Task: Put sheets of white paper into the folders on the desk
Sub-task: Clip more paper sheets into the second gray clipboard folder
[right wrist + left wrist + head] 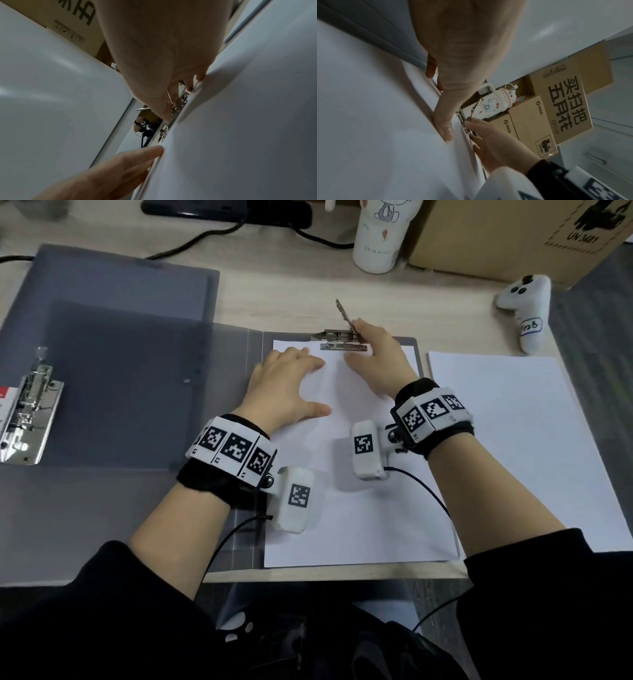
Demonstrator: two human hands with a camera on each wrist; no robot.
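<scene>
An open grey folder [236, 354] lies in front of me with a white sheet [359, 508] on its right half. My left hand [287, 381] rests flat on the sheet's upper left part, fingers straight. At the sheet's top edge sits the folder's metal clip [342, 340], its lever [343, 311] raised. My right hand [373, 354] grips the base of that lever with curled fingers, as the right wrist view shows around the clip [178, 108]. The sheet's top edge lies under the clip bar. A stack of white paper [520, 440] lies to the right.
A second grey folder [120, 337] lies open at left, its own metal clip [29, 412] at the far left edge. Behind stand a white bottle [380, 234] and a cardboard box [513, 234]. A white plush toy [524, 302] and black cable [205, 237] lie on the desk.
</scene>
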